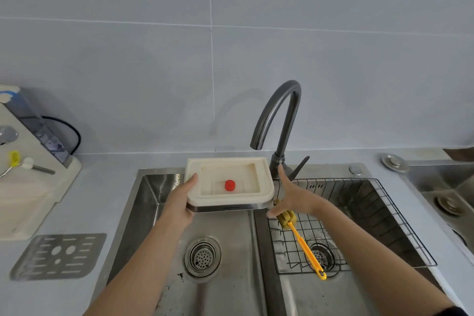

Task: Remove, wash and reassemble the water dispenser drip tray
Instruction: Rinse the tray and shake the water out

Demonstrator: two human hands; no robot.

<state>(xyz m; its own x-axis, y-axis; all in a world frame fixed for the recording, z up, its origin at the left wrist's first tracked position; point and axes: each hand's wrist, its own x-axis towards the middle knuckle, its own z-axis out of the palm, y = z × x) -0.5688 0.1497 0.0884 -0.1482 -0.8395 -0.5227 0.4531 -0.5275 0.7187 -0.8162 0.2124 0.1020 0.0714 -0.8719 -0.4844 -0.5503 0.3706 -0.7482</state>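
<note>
The cream drip tray [229, 170], with a small red float [230, 185] in its basin and a metal front strip, hovers level over the left sink bowl [154, 226]. My left hand [182, 202] grips its left edge. My right hand [289, 195] is open, fingers stretched up toward the base of the dark faucet [278, 120], just right of the tray. The tray's metal grille cover [57, 255] lies flat on the counter at the left. The water dispenser [28, 161] stands at the far left.
A wire rack [359, 226] sits in the right bowl with a yellow-handled sponge brush [304, 244] lying on it. Each bowl has a drain strainer. A second sink [446, 187] shows at the far right. No water runs from the spout.
</note>
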